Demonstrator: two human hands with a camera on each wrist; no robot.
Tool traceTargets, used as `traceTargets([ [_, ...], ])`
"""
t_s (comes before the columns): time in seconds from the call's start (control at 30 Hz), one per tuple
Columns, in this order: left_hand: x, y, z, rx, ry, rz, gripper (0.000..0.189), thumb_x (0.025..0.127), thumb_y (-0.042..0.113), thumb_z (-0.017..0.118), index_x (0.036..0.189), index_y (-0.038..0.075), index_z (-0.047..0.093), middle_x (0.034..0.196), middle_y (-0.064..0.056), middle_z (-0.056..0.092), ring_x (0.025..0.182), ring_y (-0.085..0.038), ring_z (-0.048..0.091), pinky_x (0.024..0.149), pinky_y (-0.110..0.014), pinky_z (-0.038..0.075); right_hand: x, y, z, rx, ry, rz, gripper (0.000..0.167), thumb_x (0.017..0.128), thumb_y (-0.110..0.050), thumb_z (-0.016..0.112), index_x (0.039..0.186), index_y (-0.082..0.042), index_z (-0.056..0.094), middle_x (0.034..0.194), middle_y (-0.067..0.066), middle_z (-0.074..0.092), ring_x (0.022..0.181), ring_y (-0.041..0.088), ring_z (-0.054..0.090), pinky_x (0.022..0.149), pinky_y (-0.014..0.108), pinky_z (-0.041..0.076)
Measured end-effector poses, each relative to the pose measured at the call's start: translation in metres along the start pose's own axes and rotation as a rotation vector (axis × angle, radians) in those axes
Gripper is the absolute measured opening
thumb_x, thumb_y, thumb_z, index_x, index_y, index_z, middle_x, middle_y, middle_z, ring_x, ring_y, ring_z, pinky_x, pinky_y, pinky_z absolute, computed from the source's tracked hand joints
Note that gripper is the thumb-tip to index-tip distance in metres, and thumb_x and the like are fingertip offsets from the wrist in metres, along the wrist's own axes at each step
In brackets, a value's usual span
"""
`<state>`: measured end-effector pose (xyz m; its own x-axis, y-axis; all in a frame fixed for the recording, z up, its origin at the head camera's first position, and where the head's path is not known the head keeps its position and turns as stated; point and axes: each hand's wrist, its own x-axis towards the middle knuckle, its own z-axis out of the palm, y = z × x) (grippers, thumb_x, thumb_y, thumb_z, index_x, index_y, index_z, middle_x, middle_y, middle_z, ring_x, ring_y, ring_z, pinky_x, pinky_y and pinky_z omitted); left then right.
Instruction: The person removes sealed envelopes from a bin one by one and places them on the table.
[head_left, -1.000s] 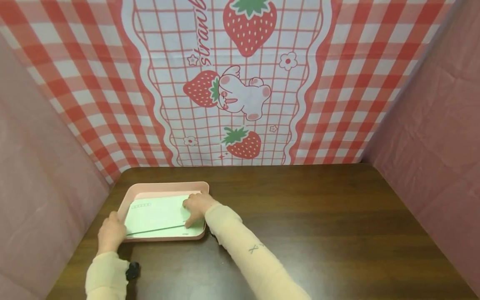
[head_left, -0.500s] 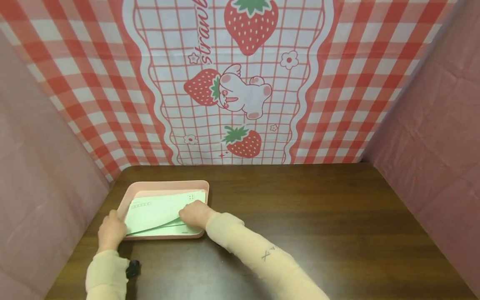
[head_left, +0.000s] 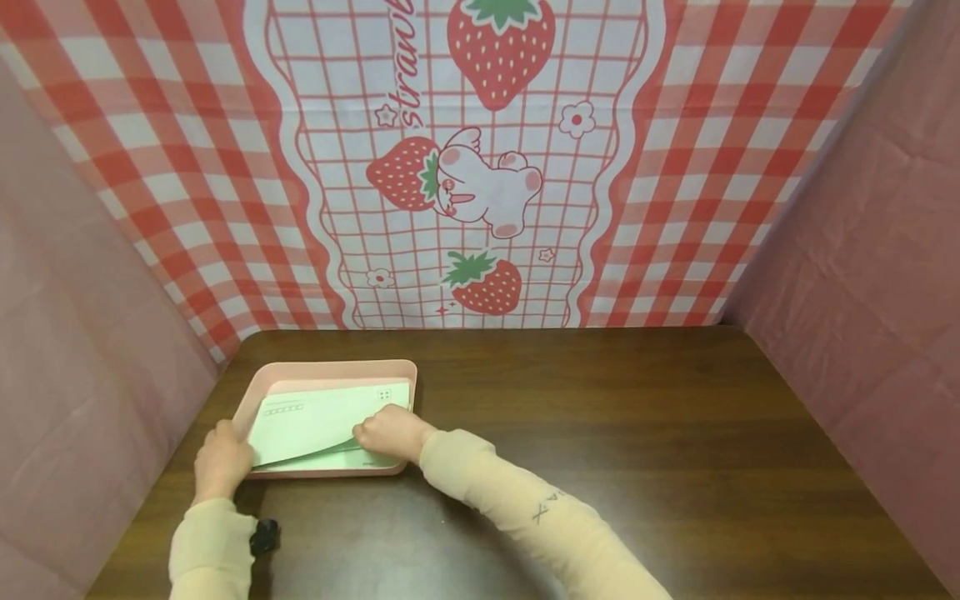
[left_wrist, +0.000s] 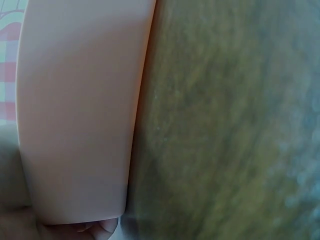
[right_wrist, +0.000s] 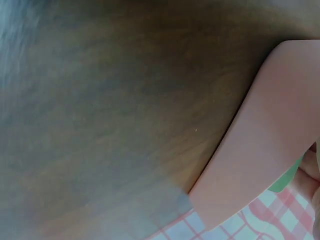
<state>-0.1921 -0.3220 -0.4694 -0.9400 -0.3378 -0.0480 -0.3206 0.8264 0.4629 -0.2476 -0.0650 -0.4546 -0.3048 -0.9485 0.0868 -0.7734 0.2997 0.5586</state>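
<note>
A pink tray (head_left: pixel 337 372) stands at the table's left side with pale green envelopes lying in it. My left hand (head_left: pixel 223 462) grips the tray's left end; in the left wrist view, fingers (left_wrist: pixel 102 227) curl at the end of the tray wall (left_wrist: pixel 82 110). With its fingers, my right hand (head_left: pixel 393 432) pinches the near edge of the top envelope (head_left: pixel 318 417), which is bent upward there. Beneath it shows another envelope (head_left: pixel 348 459). The right wrist view catches a green envelope corner (right_wrist: pixel 286 182) just beyond the tray wall; the pinching fingertips are mostly hidden.
The dark wooden table (head_left: pixel 600 450) extends right of the tray. A red checked strawberry cloth (head_left: pixel 487 208) hangs behind it, and pink cloth covers the left side (head_left: pixel 75 350) and right side (head_left: pixel 862 333).
My right hand has gone from spread over the envelopes' right end to pinching the top one's near edge, lifting it and shifting slightly left. My left hand has stayed put.
</note>
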Motion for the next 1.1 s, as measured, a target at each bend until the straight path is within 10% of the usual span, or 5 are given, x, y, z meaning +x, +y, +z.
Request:
traceTargets([
  [1.1,-0.001,0.000,0.000,-0.018,0.028,0.013,0.043,0.090,0.017,0.028,0.105,-0.021,0.039,0.101,-0.042,0.043,0.089,-0.060,0.044,0.075,-0.060,0.035,-0.042,0.057,0.009,-0.022,0.608,0.043,0.024,0.089,-0.006,0.040,0.088,-0.015,0.062,0.082,-0.006,0.063,0.076,0.008,0.061,0.072,0.022,0.048],
])
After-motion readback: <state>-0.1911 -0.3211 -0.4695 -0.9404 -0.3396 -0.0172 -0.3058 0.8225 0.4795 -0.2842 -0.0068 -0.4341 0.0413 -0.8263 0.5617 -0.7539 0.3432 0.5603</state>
